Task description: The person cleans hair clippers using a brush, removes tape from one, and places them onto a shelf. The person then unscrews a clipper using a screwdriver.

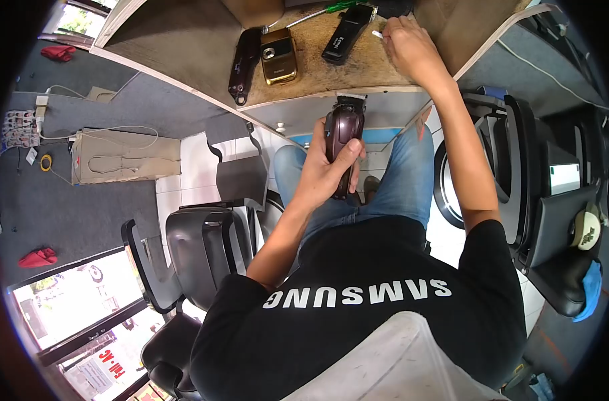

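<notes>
My left hand (328, 170) is wrapped round a dark maroon hair clipper (345, 130), held upright over my lap with its blade end toward the shelf. Over the right part of the wooden shelf (311, 70) is my right hand (411, 50), its fingers curled downward. A small white piece (377, 34) shows at its thumb side; what the fingers grip is hidden. Just left of that hand lies a black hair clipper (348, 35). Farther left are a gold shaver (279, 59) and another dark clipper (244, 67). A green-handled screwdriver (338, 7) lies behind them.
Black salon chairs stand on my left (200, 247) and right (552, 200). A cardboard box (127, 156) with a white cable lies at left. The shelf's wooden front edge (331, 93) runs before my knees. A cap (587, 230) is at far right.
</notes>
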Tool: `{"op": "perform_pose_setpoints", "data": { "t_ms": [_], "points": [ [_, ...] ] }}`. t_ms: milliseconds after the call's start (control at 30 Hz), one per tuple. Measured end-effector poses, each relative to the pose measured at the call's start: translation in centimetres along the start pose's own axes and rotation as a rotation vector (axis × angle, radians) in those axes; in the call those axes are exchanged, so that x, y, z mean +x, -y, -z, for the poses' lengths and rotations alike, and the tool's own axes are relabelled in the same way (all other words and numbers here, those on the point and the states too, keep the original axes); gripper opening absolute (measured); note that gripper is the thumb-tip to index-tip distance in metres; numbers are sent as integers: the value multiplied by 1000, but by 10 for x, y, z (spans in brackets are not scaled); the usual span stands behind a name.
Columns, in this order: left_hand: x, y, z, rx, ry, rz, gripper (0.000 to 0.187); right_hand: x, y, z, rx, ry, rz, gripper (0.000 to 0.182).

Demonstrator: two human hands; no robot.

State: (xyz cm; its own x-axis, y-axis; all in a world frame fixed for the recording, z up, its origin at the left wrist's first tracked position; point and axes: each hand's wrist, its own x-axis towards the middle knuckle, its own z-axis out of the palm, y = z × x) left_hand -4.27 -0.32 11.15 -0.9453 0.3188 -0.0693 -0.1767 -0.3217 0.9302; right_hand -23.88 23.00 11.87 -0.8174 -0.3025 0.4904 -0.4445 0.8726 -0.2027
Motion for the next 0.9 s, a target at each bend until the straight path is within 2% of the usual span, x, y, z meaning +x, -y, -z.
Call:
{"op": "perform_pose_setpoints", "data": {
  "t_ms": [167,267,367,467,567,667,733,767,800,900],
  "points": [
    [1,10,2,50,46,59,51,0,-14,-9,43,98,43,20],
    [-3,12,-2,84,27,94,57,4,-7,2,20,201,74,22],
    [-5,11,-7,40,-4,74,63,5,-10,2,5,212,45,22],
    [-7,5,-6,57,-1,77,72,-11,13,25,184,-143,51,18],
    [-12,8,-4,137,-50,93,70,-58,54,65,727,-47,-253,11],
    [-11,15,-6,122,-90,116,78,-113,77,38,1334,-260,-322,14],
    [-7,17,-9,161,-113,151,80,-136,93,25,1447,-303,-424,25],
    [-5,18,-12,182,-125,165,82,-143,100,15,1501,-366,-398,30],
    [-4,17,-14,204,-121,175,81,-145,105,14,1491,-383,-418,44],
    [-4,18,-16,265,-106,177,80,-151,116,19,1442,-445,-432,42]
  ]
}}
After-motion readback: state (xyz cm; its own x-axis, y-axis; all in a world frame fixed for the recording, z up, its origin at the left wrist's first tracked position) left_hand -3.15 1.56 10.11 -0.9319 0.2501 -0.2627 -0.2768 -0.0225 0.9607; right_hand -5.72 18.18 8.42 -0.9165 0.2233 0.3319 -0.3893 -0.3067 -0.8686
